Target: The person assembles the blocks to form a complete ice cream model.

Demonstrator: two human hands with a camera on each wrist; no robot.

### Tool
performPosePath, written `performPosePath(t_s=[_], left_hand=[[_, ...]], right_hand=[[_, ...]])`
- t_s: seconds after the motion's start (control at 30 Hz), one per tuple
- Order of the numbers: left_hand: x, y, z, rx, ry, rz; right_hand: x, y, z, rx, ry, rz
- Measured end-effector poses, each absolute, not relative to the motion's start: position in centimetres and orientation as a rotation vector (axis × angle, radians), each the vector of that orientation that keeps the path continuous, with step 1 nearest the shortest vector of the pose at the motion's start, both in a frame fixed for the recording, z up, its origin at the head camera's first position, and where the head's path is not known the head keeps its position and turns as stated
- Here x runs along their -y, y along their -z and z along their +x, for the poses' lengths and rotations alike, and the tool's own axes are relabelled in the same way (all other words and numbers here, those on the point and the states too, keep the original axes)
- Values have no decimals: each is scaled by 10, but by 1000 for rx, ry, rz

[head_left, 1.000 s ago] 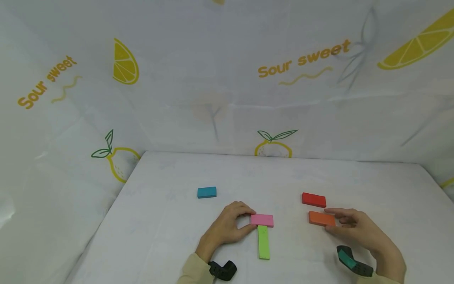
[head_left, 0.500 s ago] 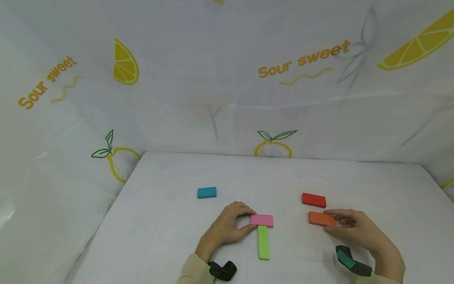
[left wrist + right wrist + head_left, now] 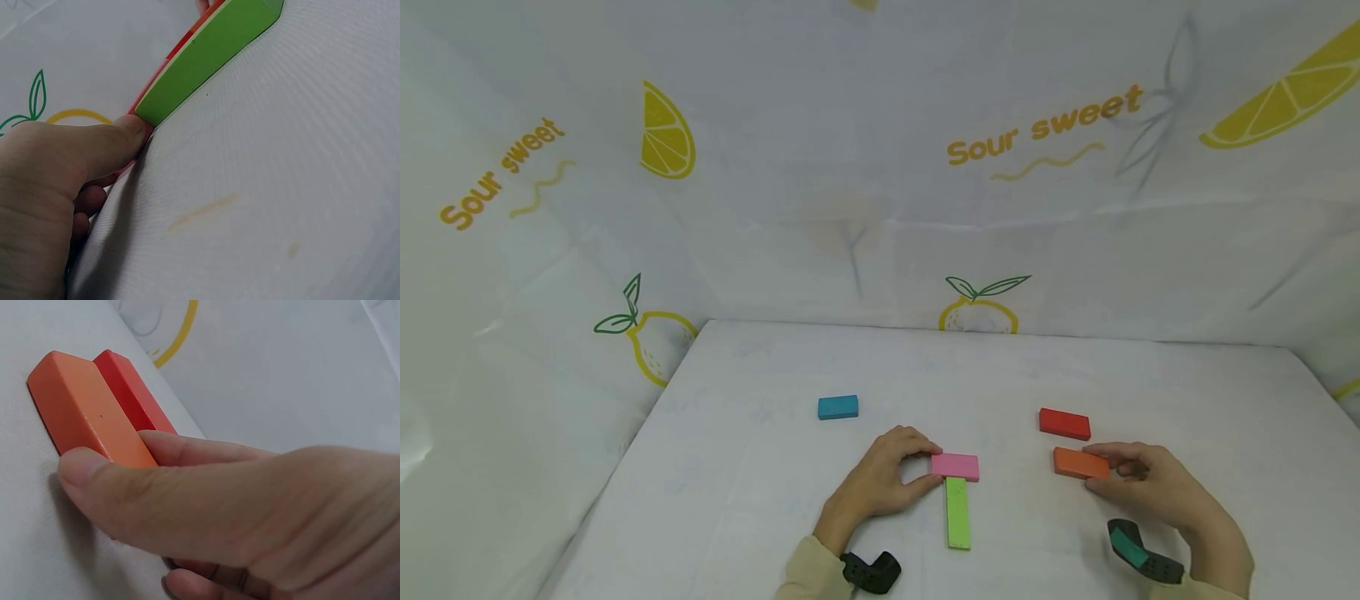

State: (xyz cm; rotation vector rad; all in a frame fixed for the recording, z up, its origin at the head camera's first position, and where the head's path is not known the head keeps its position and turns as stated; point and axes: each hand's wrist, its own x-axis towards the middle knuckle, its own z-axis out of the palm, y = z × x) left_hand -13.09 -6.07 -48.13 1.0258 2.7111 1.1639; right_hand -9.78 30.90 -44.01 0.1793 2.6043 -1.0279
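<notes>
My left hand [image 3: 880, 475] pinches the left end of a pink block [image 3: 955, 467] between thumb and fingers. Just below the pink block a lime-green block [image 3: 957, 513] lies lengthwise, its far end against the pink one's near side, so the two form a T. On the right, my right hand [image 3: 1157, 483] holds the right end of an orange block [image 3: 1080, 463], with the thumb on its near side and a finger on its far side. In the right wrist view the orange block [image 3: 94, 406] lies flat on the cloth, with a red block [image 3: 134, 390] behind it.
Behind the orange block in the head view lies the red block [image 3: 1064, 424]. A blue block [image 3: 838, 407] is farther back on the left. White cloth [image 3: 760, 500] covers the table, and a lemon-printed white sheet [image 3: 820, 250] rises behind it.
My right hand has shifted very slightly left along the orange block. The left hand and the blocks stay where they were.
</notes>
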Motion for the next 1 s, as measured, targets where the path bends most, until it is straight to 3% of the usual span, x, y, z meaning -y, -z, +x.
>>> performPosePath(t_s=[1.0], left_hand=[[60, 482, -132, -2709, -1187, 1050]], right_hand=[[-303, 436, -101, -2683, 944, 132]])
